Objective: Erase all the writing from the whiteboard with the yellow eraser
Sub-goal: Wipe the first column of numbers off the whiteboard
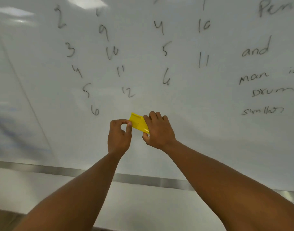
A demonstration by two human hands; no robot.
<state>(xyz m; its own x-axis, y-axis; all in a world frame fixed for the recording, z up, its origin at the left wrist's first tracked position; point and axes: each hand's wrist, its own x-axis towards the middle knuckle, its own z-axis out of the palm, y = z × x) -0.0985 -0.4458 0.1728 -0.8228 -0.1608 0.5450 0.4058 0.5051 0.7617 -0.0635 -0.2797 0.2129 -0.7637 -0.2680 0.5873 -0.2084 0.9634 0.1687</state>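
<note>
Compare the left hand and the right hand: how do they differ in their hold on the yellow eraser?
The right hand wraps the yellow eraser from the right, covering that end; the left hand only pinches the left end between thumb and fingertips. The right hand sits slightly higher. Both hold the eraser in front of the whiteboard.

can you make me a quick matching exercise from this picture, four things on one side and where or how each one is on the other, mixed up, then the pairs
Things:
1. eraser
2. left hand
3. word "and"
4. metal strip

Place or state:
A. written on the right part of the whiteboard
B. runs along below the board's lower edge
C. yellow, held between both hands
D. pinches the eraser's left end

Pairs: 1-C, 2-D, 3-A, 4-B. The right hand grips the eraser's other end.
</note>
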